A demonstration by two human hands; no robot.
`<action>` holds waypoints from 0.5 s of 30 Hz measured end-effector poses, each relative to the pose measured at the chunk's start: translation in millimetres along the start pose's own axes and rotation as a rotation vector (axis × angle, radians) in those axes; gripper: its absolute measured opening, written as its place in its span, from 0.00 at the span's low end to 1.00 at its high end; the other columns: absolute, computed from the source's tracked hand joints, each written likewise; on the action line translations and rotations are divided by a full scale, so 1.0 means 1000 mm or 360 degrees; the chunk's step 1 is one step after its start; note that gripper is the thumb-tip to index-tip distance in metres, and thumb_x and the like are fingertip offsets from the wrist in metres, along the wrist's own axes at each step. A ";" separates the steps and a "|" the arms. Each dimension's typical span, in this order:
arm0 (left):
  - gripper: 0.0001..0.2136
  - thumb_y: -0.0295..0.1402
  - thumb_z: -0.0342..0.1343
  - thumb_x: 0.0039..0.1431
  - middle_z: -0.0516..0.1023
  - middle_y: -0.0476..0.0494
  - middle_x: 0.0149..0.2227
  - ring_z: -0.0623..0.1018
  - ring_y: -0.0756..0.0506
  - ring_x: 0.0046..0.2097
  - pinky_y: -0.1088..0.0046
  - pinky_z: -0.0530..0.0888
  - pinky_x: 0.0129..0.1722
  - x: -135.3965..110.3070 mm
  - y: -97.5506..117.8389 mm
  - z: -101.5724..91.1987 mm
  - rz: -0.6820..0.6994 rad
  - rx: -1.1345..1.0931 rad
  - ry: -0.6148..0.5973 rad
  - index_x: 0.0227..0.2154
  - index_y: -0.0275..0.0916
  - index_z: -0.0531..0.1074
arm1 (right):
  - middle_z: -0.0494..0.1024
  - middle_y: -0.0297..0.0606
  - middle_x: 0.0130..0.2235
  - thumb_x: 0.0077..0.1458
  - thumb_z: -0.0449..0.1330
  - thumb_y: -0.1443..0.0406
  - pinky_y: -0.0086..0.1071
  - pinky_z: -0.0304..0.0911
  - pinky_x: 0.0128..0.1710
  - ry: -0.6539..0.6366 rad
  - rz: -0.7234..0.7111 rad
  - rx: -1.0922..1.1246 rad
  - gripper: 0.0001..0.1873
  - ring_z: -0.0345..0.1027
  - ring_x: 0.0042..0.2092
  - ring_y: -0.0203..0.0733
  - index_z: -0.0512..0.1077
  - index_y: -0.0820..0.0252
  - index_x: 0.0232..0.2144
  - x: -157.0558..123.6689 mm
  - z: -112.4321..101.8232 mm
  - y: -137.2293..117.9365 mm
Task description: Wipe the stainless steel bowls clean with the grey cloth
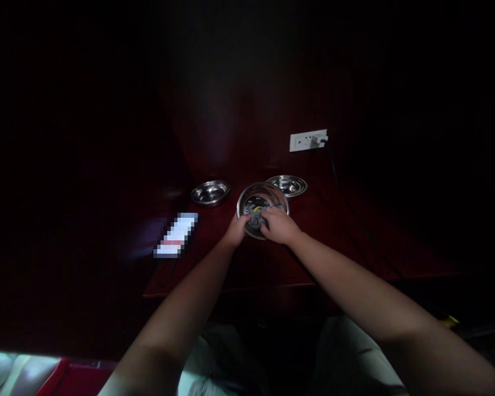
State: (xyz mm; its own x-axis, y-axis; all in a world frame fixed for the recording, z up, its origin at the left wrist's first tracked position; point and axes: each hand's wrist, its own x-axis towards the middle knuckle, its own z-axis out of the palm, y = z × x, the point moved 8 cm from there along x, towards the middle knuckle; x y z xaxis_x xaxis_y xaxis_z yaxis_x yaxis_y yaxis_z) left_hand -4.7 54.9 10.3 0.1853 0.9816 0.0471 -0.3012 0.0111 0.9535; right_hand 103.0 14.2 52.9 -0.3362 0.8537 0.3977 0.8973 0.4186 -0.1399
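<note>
A shiny metal bowl (274, 193) is tilted toward me above the dark red table. My left hand (236, 230) grips its left rim, thumb over the edge and the other fingers hidden behind. Inside the bowl, my right hand (279, 224) is closed on a grey cloth (256, 219), which is pressed against the inner surface. A small yellow patch shows beside the cloth. Behind the bowl to the right lies a shallow metal dish (292, 186). Another metal bowl (210, 192) stands to the left, apart from both hands.
A phone with a lit, pixelated screen (176, 235) lies at the table's left. A white wall socket (308, 141) holds a plug, its dark cable running down to the right. The table's front edge (268, 287) is close to me. The surroundings are very dark.
</note>
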 end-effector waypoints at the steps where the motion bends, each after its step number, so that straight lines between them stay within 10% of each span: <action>1: 0.21 0.33 0.56 0.44 0.78 0.43 0.38 0.75 0.41 0.43 0.61 0.71 0.45 0.000 0.001 0.000 0.0012 0.0016 0.0005 0.44 0.35 0.69 | 0.74 0.46 0.38 0.52 0.52 0.64 0.39 0.56 0.47 0.0001 0.0013 -0.0003 0.11 0.63 0.43 0.48 0.70 0.63 0.35 -0.001 0.000 0.000; 15: 0.24 0.39 0.56 0.49 0.75 0.40 0.43 0.76 0.41 0.39 0.60 0.74 0.37 -0.005 0.005 0.013 0.0033 0.0273 -0.0065 0.50 0.37 0.63 | 0.70 0.49 0.42 0.54 0.50 0.63 0.42 0.52 0.49 0.0235 0.0215 -0.0041 0.13 0.57 0.46 0.50 0.69 0.64 0.38 -0.013 -0.016 0.014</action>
State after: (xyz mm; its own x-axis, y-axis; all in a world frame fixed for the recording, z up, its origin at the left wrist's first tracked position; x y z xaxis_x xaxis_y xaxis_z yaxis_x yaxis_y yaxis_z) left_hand 4.9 47.1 18.4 0.2195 0.9727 0.0757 -0.1418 -0.0450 0.9889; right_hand 124.7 3.8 60.5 -0.1683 0.8459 0.5061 0.9391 0.2936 -0.1785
